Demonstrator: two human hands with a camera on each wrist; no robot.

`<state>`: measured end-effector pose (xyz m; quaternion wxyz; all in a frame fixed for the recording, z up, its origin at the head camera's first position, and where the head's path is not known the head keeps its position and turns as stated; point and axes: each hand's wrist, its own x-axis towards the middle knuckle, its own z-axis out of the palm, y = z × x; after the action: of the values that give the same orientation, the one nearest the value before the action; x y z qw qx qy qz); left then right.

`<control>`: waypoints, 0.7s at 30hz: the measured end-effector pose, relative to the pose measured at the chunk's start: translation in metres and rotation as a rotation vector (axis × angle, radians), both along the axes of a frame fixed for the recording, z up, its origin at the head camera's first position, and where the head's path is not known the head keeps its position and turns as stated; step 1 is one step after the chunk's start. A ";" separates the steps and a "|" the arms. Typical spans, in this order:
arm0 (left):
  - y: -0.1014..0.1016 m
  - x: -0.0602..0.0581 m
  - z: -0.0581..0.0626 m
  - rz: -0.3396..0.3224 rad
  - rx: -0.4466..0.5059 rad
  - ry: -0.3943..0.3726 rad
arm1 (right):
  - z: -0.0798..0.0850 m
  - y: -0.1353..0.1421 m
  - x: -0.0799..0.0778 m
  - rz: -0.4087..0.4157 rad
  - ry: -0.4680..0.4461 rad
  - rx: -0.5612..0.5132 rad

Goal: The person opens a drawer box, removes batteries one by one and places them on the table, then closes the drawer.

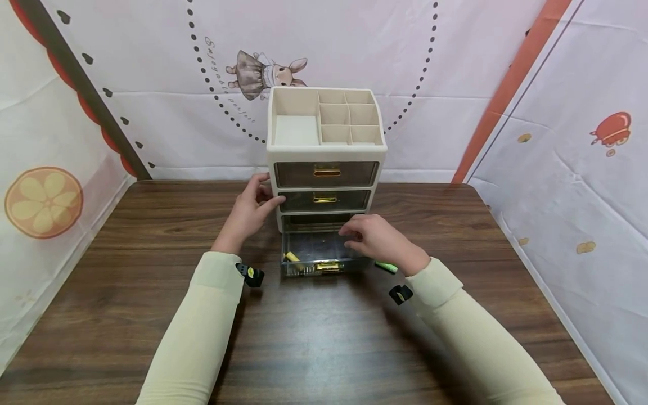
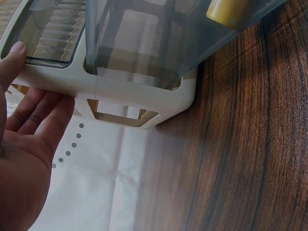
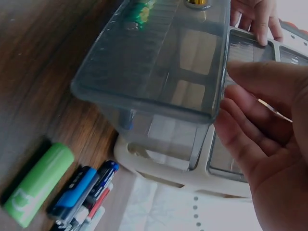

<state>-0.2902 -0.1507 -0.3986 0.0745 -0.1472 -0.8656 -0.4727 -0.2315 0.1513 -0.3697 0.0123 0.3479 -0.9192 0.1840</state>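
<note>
A cream drawer organizer (image 1: 326, 151) stands on the table with its bottom clear drawer (image 1: 324, 247) pulled out. My left hand (image 1: 249, 209) grips its left edge, thumb on the front beside the middle drawer and fingers along the side. Over the right part of the pulled-out drawer is my right hand (image 1: 377, 236), fingers loosely curled and nothing between them. The right wrist view has its fingertips (image 3: 224, 125) close by the drawer's upper edge. A yellow cylinder (image 1: 292, 257) lies in the drawer's front left corner. A green item (image 3: 139, 14) shows through the drawer wall.
Right of the drawer, partly behind my forearm, lies a green cylinder (image 3: 41, 183), with several blue, red and white pen-like items (image 3: 79, 192) alongside. The organizer's top has divided compartments (image 1: 349, 115). A printed cloth (image 1: 344, 50) hangs behind the brown wooden table (image 1: 283, 349).
</note>
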 end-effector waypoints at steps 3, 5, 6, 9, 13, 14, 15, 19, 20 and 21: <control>-0.001 0.000 0.000 0.004 0.000 -0.002 | 0.001 -0.006 -0.005 0.019 -0.064 0.019; -0.001 0.000 -0.001 0.003 -0.001 -0.007 | 0.001 -0.009 -0.009 0.031 -0.111 0.041; -0.001 0.000 -0.001 0.004 0.001 -0.008 | 0.001 -0.011 -0.010 0.036 -0.135 0.053; -0.001 0.000 -0.001 -0.001 0.002 -0.010 | 0.000 -0.016 -0.015 0.053 -0.200 0.091; -0.001 0.000 -0.001 -0.001 0.005 -0.007 | -0.001 -0.025 -0.021 0.064 -0.268 0.130; -0.001 0.001 -0.001 -0.002 0.005 -0.007 | -0.001 -0.027 -0.022 0.068 -0.282 0.137; -0.001 0.001 0.000 -0.002 0.005 -0.009 | -0.002 -0.028 -0.023 0.071 -0.295 0.146; -0.001 0.001 0.000 -0.005 0.003 -0.008 | -0.005 -0.034 -0.027 0.083 -0.334 0.176; -0.001 0.001 0.000 -0.006 0.004 -0.008 | -0.006 -0.036 -0.029 0.089 -0.339 0.186; -0.001 0.001 0.000 -0.006 0.003 -0.008 | -0.008 -0.037 -0.030 0.093 -0.341 0.197</control>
<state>-0.2892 -0.1514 -0.3982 0.0700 -0.1479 -0.8648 -0.4747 -0.2613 0.1145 -0.3774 -0.1860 0.3533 -0.9045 0.1498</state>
